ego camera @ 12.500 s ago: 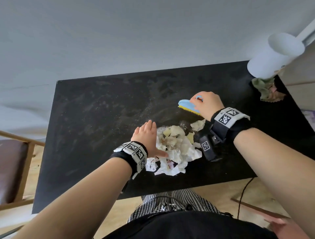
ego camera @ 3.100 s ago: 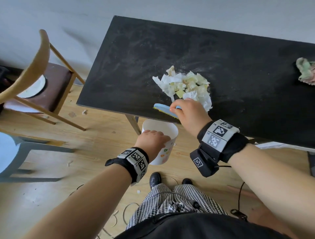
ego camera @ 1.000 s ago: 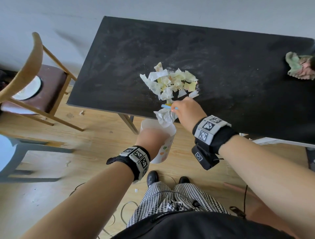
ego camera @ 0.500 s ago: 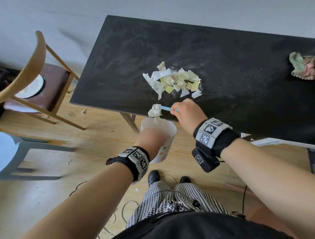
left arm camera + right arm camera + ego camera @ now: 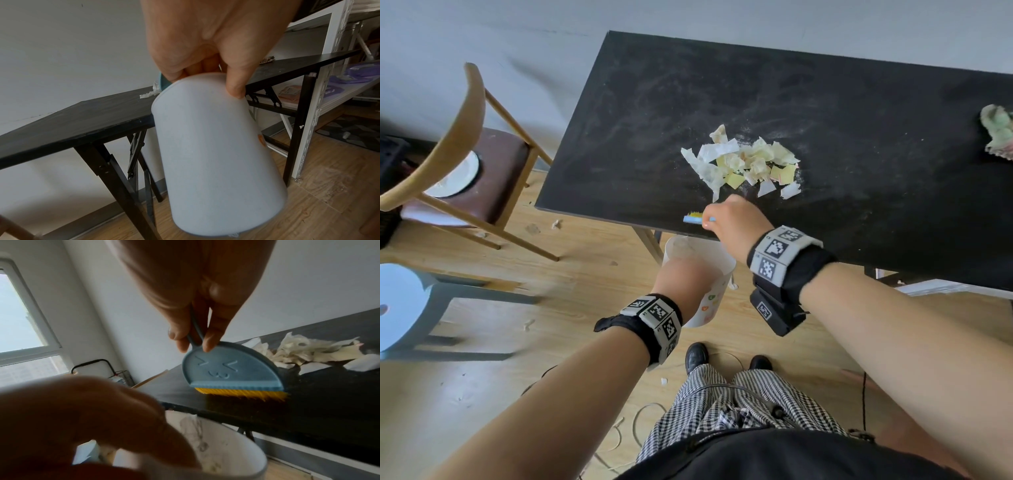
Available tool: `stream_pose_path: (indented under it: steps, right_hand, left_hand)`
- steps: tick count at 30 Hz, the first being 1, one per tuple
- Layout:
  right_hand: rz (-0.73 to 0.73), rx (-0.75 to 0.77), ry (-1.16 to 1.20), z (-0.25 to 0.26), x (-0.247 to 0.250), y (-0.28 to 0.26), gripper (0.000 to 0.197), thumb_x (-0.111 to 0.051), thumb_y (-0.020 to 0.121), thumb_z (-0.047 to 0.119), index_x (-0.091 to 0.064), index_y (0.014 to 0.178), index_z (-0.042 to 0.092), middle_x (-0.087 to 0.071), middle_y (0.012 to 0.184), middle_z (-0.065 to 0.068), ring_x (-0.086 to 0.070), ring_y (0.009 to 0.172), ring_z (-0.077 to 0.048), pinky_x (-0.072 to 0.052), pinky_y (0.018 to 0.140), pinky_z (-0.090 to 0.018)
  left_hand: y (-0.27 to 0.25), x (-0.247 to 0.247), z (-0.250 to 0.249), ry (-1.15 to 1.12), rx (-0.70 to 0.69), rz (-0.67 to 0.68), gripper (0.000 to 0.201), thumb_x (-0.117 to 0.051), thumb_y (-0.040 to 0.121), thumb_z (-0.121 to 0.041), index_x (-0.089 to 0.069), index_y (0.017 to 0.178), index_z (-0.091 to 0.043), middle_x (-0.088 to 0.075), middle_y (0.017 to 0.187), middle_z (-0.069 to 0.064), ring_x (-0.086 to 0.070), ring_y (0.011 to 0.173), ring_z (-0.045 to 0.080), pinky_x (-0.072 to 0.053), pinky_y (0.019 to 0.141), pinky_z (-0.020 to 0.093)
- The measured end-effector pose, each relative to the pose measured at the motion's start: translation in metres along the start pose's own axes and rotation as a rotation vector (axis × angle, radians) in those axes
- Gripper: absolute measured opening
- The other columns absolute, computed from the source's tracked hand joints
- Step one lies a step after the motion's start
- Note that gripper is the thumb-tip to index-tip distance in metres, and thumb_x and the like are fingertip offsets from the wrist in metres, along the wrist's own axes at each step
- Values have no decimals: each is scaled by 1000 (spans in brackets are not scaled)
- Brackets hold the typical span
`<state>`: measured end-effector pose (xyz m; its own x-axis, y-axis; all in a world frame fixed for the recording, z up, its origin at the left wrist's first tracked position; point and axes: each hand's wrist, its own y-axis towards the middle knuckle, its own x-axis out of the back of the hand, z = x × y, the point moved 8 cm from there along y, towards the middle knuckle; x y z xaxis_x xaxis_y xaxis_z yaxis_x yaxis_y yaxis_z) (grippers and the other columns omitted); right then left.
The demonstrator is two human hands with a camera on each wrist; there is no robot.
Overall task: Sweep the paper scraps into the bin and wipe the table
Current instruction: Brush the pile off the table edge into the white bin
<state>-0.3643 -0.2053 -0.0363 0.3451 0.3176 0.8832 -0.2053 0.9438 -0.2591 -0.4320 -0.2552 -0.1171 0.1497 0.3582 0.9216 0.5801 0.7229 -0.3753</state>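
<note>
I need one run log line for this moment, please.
left hand: holds bin below table edge | right hand: holds brush at edge | paper scraps: on table

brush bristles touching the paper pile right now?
Apart. In the head view the brush sits at the table edge, with bare black surface between it and the paper scraps.

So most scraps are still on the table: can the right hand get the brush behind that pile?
Probably yes: the right hand holds the brush just short of the scrap pile, nothing between them.
</note>
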Motion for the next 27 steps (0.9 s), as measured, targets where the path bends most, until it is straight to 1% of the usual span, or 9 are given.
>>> stream_pose_path:
  steps: [3,6,11,13,16,20,22,24,27]
  right_hand:
    - [-10,-2,94,-2,0,-12,25,-46,97,23,-63,111,10,-57,104,-17,-57,94,-31,-45,85,-35]
    - [-150,-47,120,-21,24,-21,24,-47,96,21,-64,108,9,-60,99,-16,-57,90,-28,-43,78,-31]
    - [-371,-278,16,-85,61,-32,25,-42,97,11,-63,108,4,-57,92,-19,-54,93,-35,-41,77,-35]
    - [-346,-379,-63,-112,62,-32,26,-38,98,7,-60,110,1,-55,81,-16,-52,98,-36,-42,80,-38]
    - [-289,-480,-77,-138,57,-29,24,-39,98,6,-57,112,0,-36,65,-4,-50,102,-35,-44,81,-39]
    - [-167,-330,-75,-126,39,-21,26,-41,97,8,-58,117,2,-40,72,-6,-53,86,-33,-46,77,-38]
    - [-140,-212,-28,-114,37,-23,28,-42,98,16,-59,118,5,-50,91,-14,-52,79,-33,-44,74,-34]
    - [-164,-152,25,-111,48,-27,28,-42,98,19,-60,117,7,-54,104,-18,-55,87,-33,-38,74,-30]
    - [-235,-180,14,-128,79,-29,27,-40,98,13,-59,116,5,-57,103,-21,-53,97,-34,-38,79,-32]
  left_hand:
    - [1,0,1,0,-15,-4,35,-47,98,-24,-48,133,-28,-57,117,-2,-52,110,21,-36,95,30]
    - [2,-1,-2,0,-38,17,37,-48,98,-24,-47,134,-27,-56,119,-1,-51,112,22,-37,97,32]
    - [9,1,-16,5,-85,28,35,-49,97,-22,-48,132,-25,-56,117,0,-52,111,23,-38,95,33]
    - [12,1,-24,16,-93,34,34,-48,98,-22,-47,132,-25,-55,117,0,-52,111,23,-37,94,32]
    - [17,3,-33,26,-87,45,34,-47,98,-21,-47,132,-25,-55,118,0,-52,112,23,-37,95,32]
    - [24,5,-39,20,-39,60,35,-48,98,-22,-46,133,-24,-55,119,0,-51,113,22,-37,96,32]
    - [26,5,-42,23,-12,74,36,-49,97,-22,-47,132,-25,-55,119,-1,-51,113,22,-36,96,31]
    - [30,7,-44,23,11,75,36,-49,97,-21,-48,132,-26,-55,120,-1,-51,114,22,-36,96,31]
    - [36,10,-48,19,37,79,35,-48,97,-20,-48,131,-26,-55,118,-2,-50,114,22,-35,95,30]
